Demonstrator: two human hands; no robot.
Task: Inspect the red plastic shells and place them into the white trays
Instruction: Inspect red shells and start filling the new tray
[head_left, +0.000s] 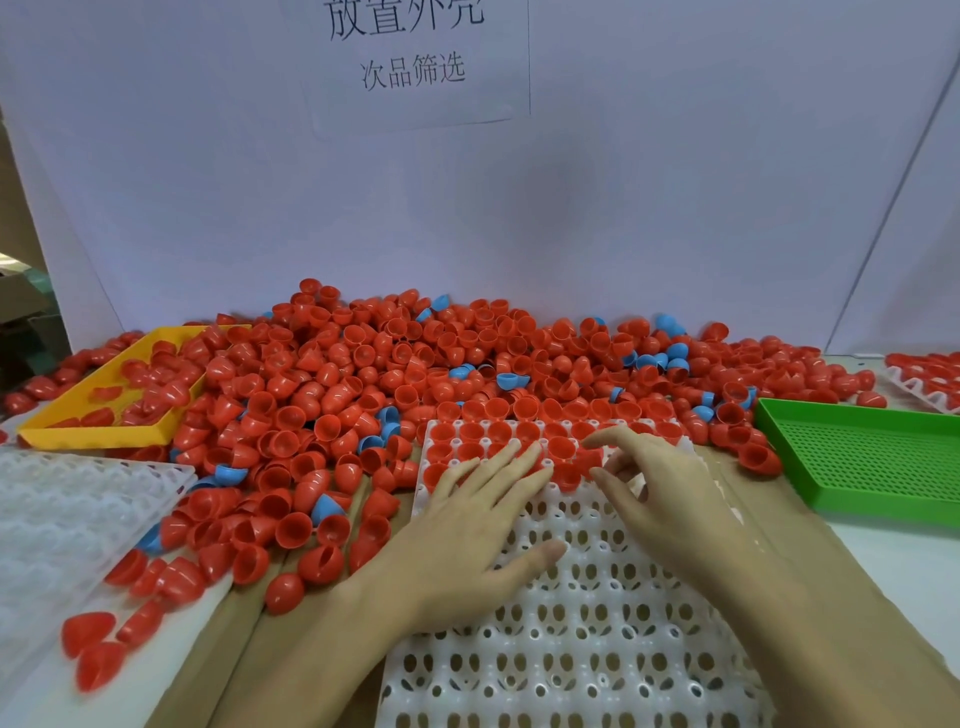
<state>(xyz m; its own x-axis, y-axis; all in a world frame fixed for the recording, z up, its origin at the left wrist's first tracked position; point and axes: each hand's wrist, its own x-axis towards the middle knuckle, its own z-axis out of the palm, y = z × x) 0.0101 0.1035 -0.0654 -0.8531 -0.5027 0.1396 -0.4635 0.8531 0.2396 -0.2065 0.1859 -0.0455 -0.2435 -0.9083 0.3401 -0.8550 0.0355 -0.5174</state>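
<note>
Red plastic shells (363, 374) lay heaped against the white tray (571, 623), whose far rows were filled while near pockets stood open. The left hand (467, 530) lay flat, fingers straight; the right hand (654, 483) hovered with loosely spread fingers. A wall sign (413, 47) read "次品筛选". A perforated green tray (872, 457) sat right.

— Any room to reach in on the table (893, 561)?

— Only near the front edge: the white tray (571, 649) has bare pockets there, beside both hands.

— And farther back?

— A heap of red shells (363, 364) runs across it, spilling over the yellow tray (78, 415) at the left. The green tray (872, 462) blocks the right side, another white tray (62, 519) the left edge.
</note>
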